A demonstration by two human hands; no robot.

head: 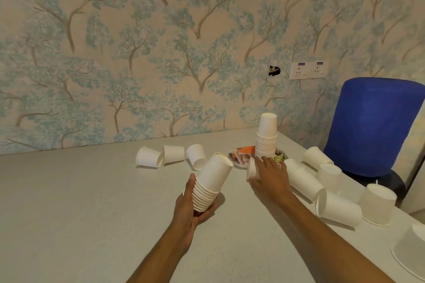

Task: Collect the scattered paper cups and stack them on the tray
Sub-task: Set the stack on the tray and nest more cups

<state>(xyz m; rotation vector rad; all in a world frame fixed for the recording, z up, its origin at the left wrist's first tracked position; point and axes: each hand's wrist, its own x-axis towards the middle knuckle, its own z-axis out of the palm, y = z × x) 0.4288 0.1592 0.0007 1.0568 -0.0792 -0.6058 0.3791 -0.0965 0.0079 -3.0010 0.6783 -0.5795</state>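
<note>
My left hand (pixel 187 209) grips a tilted stack of white paper cups (pixel 210 181) above the table, bottoms pointing up and right. My right hand (pixel 270 173) lies over a single white cup (pixel 251 169) on its side next to the tray, fingers curled round it. On the patterned tray (pixel 239 156) stands a tall upside-down stack of cups (pixel 266 136). Three loose cups (pixel 171 155) lie on their sides at the back left. Several more cups (pixel 322 181) lie or stand upside down to the right.
The grey table (pixel 92 202) runs up to a wall papered with trees. A blue chair (pixel 377 126) stands past the table's right edge. Another white cup (pixel 411 253) sits at the bottom right corner, cut off by the frame.
</note>
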